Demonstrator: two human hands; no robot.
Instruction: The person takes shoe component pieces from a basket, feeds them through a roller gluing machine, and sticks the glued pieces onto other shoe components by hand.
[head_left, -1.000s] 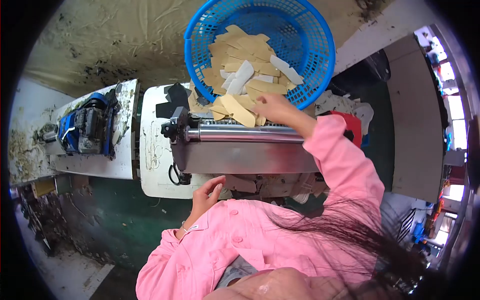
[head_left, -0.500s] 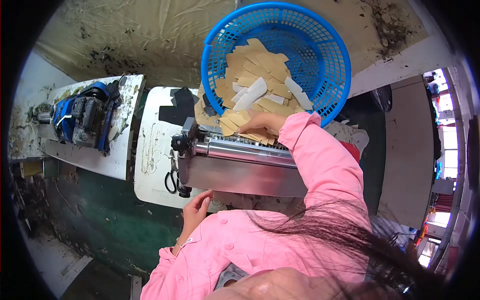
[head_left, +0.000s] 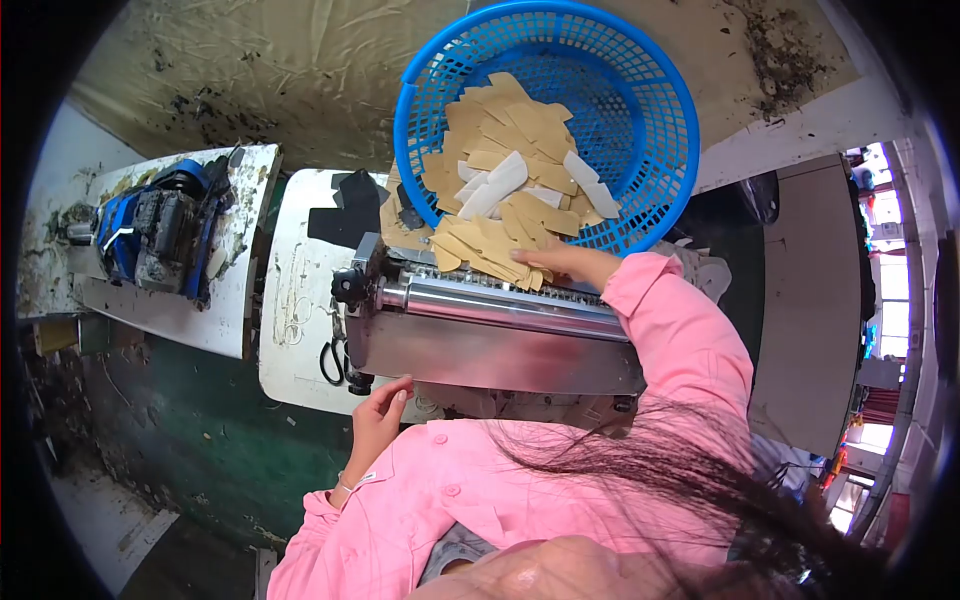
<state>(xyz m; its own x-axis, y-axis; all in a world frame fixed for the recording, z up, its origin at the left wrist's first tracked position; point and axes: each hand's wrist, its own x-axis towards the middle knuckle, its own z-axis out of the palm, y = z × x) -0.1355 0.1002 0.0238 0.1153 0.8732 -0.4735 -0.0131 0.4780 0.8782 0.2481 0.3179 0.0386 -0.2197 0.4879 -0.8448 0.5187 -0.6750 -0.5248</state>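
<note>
My right hand [head_left: 568,261] rests on the heap's near edge, thumb on top and fingers closed around a tan cut piece [head_left: 520,272]; some fingertips are hidden. Flat tan pieces [head_left: 510,125] and several white ones [head_left: 497,186] spill from the blue basket [head_left: 412,130] toward a metal roller machine [head_left: 500,355]. Its shiny roller [head_left: 500,305] lies just below my right hand. Beside the machine's lower left edge is my left hand [head_left: 378,418], its fingers curled together. Whether anything is between those fingertips cannot be made out.
A black knob [head_left: 348,286] sticks out at the machine's left end. Black-handled scissors [head_left: 332,363] and black scraps [head_left: 345,212] lie on the white table [head_left: 285,345]. Farther left, a blue and black motor-like machine [head_left: 155,230] stands on another worn tabletop.
My right hand has shifted to the right and slightly down over the tan pieces, leaving more of them uncovered. My left hand stays by the machine's edge. The whole view has moved slightly.
</note>
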